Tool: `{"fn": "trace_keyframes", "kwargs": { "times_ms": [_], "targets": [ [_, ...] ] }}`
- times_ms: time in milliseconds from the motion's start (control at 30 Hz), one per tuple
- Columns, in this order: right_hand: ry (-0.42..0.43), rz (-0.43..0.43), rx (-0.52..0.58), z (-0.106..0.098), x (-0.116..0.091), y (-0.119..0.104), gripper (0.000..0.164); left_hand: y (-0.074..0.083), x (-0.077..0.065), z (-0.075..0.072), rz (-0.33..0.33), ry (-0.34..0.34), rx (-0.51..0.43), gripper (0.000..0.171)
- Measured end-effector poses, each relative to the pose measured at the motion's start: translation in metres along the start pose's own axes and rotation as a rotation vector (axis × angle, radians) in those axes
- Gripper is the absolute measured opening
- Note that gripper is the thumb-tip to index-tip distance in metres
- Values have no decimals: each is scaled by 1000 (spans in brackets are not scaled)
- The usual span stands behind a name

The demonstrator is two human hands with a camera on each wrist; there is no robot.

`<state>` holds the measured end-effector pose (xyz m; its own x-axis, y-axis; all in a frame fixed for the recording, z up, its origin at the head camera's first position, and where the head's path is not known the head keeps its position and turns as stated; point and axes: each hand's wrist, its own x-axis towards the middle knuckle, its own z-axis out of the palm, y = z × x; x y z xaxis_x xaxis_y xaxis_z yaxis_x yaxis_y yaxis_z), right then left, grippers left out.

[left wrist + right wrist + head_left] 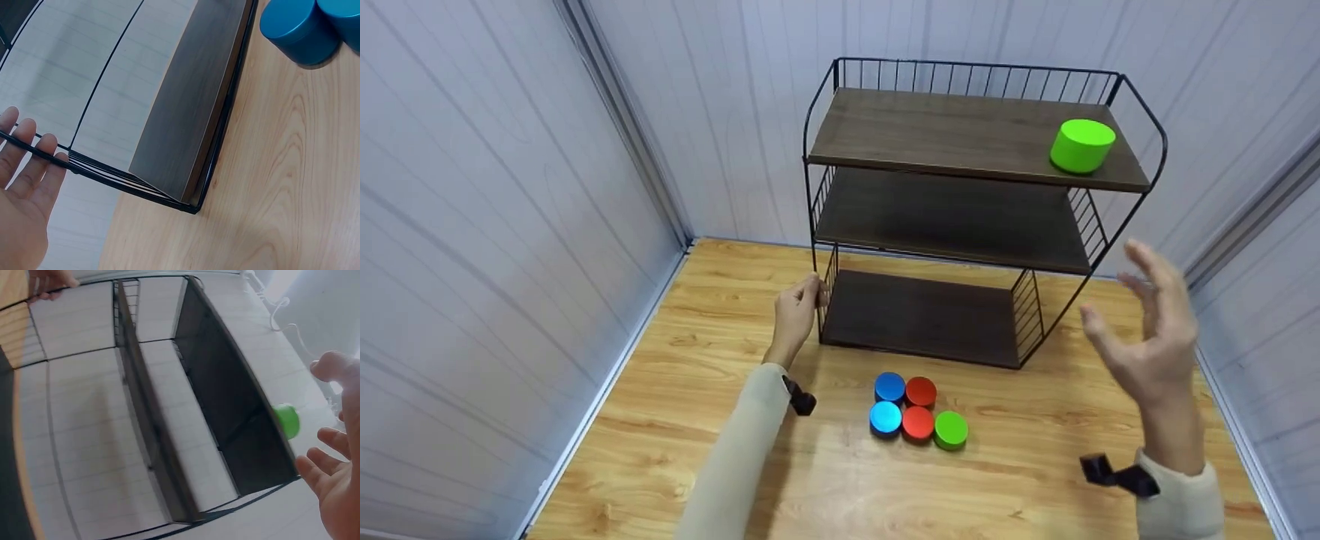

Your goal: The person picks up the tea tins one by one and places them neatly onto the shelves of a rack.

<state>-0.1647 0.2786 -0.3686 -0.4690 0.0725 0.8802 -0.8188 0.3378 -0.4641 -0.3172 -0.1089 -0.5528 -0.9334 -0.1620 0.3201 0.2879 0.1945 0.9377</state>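
Cylinders, short and smooth, cluster nearest the viewer on the light wood-grain floor (645,420): a bright blue cylinder (885,418), a front red cylinder (918,423) and a floor-level green cylinder (951,429), with a darker blue cylinder (890,386) and a rear red cylinder (921,391) behind. To the right, the raised right hand (1159,349) has parted, gently bent fingers, thumb well apart, and holds nothing. At left, the left hand (795,311) hooks its fingers round the side wire of a three-tier rack of black metal and dark-brown boards (952,217). Farther up, a bright green cylinder (1081,146) stands upright near the top board's right end. Judged by this layout, one cylinder is shelved; five are left below. White panelled walls (735,135) close the scene.
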Motion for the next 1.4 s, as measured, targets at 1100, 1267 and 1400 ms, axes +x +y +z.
{"fn": "trace_keyframes", "kwargs": {
  "times_ms": [1100,1267,1400],
  "targets": [
    [-405,399,-228,6,-213,81,108,-2,3,-5,-17,-103,-138,48],
    [-433,421,-239,9,-232,83,112,-2,3,-5,-13,-97,-116,46],
    [-459,416,-265,10,-244,83,114,-2,2,-5,-27,-90,-93,44]
  ]
}}
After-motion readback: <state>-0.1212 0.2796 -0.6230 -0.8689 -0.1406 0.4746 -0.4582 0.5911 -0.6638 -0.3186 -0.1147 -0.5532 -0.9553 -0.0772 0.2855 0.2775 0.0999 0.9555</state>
